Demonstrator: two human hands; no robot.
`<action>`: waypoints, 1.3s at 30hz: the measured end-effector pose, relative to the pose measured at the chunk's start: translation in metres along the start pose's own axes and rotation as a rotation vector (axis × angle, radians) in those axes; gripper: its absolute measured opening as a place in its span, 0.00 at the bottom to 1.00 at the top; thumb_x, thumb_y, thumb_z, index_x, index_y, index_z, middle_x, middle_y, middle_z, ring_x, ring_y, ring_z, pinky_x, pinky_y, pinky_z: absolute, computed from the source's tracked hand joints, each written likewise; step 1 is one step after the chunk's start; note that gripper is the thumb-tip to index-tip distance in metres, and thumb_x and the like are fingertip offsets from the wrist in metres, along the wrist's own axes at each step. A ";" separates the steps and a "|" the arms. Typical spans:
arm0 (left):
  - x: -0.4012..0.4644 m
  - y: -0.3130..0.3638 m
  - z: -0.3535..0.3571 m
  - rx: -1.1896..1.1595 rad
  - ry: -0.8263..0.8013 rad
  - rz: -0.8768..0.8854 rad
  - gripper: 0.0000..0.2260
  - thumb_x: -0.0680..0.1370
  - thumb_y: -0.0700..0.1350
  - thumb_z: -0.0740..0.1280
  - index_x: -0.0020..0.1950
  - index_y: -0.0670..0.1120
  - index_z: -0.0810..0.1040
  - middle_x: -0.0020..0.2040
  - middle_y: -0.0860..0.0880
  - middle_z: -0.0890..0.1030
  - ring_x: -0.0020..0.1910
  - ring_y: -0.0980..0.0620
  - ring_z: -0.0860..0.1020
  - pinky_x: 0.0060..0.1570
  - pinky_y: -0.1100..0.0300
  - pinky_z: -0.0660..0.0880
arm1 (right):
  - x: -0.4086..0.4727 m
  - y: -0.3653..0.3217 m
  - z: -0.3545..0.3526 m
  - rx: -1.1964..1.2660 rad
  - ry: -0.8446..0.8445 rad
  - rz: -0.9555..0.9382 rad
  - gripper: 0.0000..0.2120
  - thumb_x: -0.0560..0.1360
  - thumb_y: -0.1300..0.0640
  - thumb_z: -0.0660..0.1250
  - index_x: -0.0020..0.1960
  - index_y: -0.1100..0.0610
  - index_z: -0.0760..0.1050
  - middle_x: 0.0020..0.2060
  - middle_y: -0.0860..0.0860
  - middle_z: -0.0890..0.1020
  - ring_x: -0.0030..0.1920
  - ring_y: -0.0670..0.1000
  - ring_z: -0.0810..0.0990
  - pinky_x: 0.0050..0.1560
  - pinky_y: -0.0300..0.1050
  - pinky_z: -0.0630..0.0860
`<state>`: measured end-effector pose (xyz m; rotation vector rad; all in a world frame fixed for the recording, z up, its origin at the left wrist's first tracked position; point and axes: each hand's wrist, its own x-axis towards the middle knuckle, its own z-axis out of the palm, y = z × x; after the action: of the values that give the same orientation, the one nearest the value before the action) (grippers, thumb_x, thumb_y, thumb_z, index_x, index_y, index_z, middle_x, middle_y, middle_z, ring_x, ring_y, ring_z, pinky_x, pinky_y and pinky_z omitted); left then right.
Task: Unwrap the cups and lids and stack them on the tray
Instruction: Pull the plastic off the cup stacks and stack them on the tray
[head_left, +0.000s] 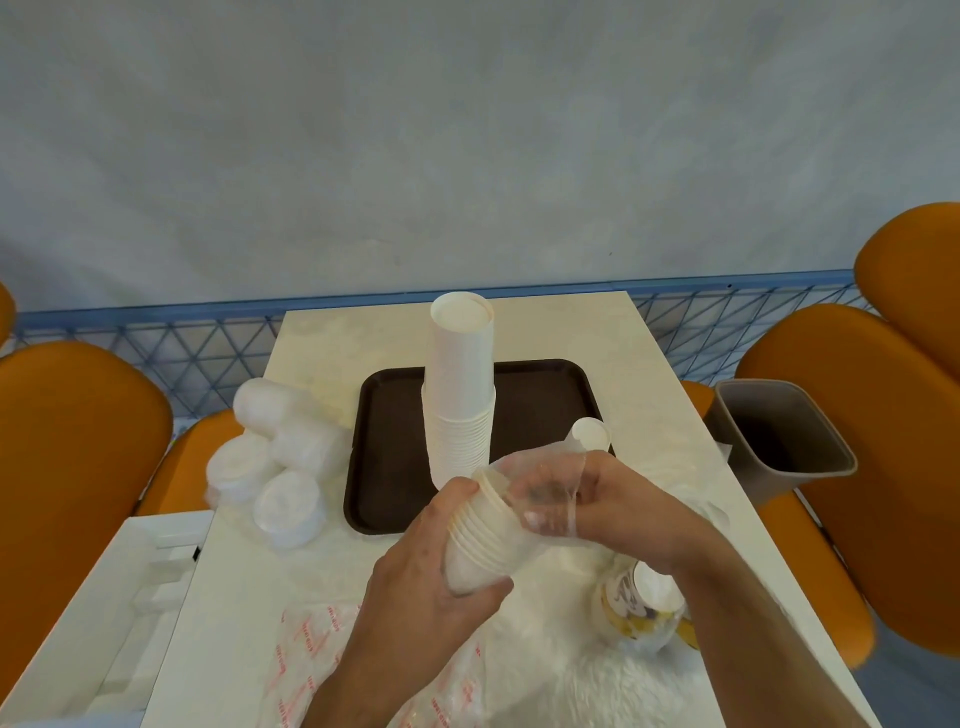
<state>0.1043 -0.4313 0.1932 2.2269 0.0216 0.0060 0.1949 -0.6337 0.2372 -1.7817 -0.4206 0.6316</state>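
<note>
At lower centre the left hand wraps its fingers round a short stack of cups, holding it tilted so its open end faces the right hand, which pinches the clear wrap bunched at that end — apparently to peel it off. Just above them, on the brown tray, a tall cup stack stands upside down, likely where these go next. Wrapped lids wait at middle left — off the tray — and a bin at right probably takes the wrap.
</note>
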 end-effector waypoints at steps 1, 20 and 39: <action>0.000 0.000 0.000 0.010 -0.004 -0.003 0.36 0.68 0.58 0.76 0.63 0.76 0.55 0.55 0.68 0.74 0.54 0.60 0.76 0.52 0.66 0.76 | 0.000 -0.003 0.001 0.003 -0.013 0.031 0.09 0.73 0.56 0.78 0.52 0.49 0.85 0.51 0.40 0.84 0.54 0.44 0.83 0.53 0.40 0.79; 0.014 -0.016 -0.008 0.075 0.072 -0.105 0.36 0.67 0.67 0.73 0.71 0.65 0.62 0.66 0.65 0.73 0.63 0.58 0.75 0.65 0.56 0.74 | -0.009 0.004 -0.014 -0.173 0.025 0.106 0.25 0.66 0.51 0.81 0.62 0.41 0.79 0.54 0.43 0.84 0.55 0.45 0.83 0.56 0.48 0.82; 0.015 -0.025 -0.007 -0.095 0.191 -0.090 0.37 0.67 0.54 0.79 0.67 0.70 0.62 0.68 0.62 0.72 0.67 0.54 0.72 0.67 0.47 0.72 | 0.007 0.016 0.003 -0.172 0.016 0.185 0.25 0.75 0.53 0.75 0.65 0.37 0.67 0.56 0.39 0.78 0.54 0.39 0.79 0.50 0.32 0.76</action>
<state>0.1190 -0.4108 0.1776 2.1211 0.2220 0.1667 0.1977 -0.6320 0.2195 -2.0037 -0.3087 0.7282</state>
